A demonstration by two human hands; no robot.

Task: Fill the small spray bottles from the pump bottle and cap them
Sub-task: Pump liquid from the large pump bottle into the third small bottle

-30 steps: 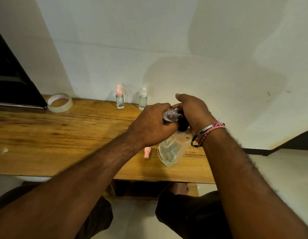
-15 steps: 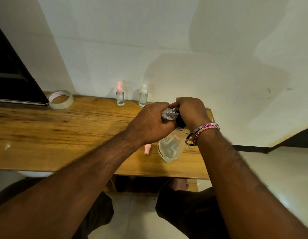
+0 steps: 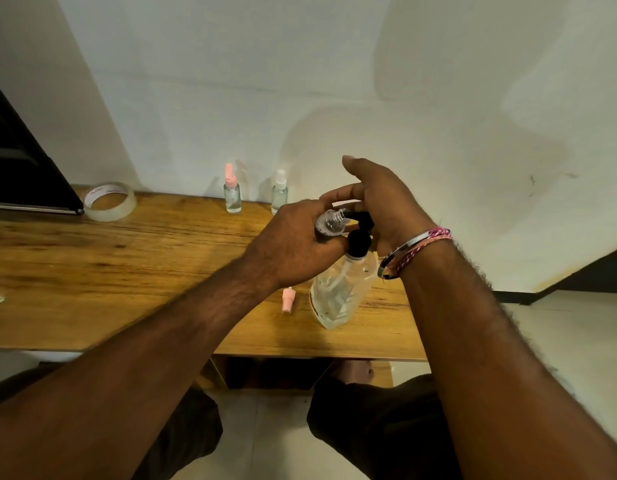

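Observation:
A clear pump bottle [image 3: 338, 289] with a black pump head [image 3: 360, 233] stands near the front edge of the wooden table [image 3: 109, 271]. My left hand [image 3: 293, 244] grips a small open spray bottle [image 3: 331, 221], tilted with its mouth against the black nozzle. My right hand [image 3: 379, 199] hovers over the pump head, fingers spread and lifted, the palm close to the pump top. A loose pink spray cap [image 3: 287, 299] lies on the table left of the pump bottle. At the back by the wall stand a pink-capped small bottle [image 3: 232, 192] and a white-capped one [image 3: 279, 192].
A roll of clear tape [image 3: 109, 201] lies at the back left, next to a dark panel [image 3: 19, 161]. The white wall rises directly behind the table. My knees and the floor show below the table's front edge.
My right hand has lifted off the pump head and opened its fingers; the pump head has risen. My left hand still holds the small bottle at the nozzle.

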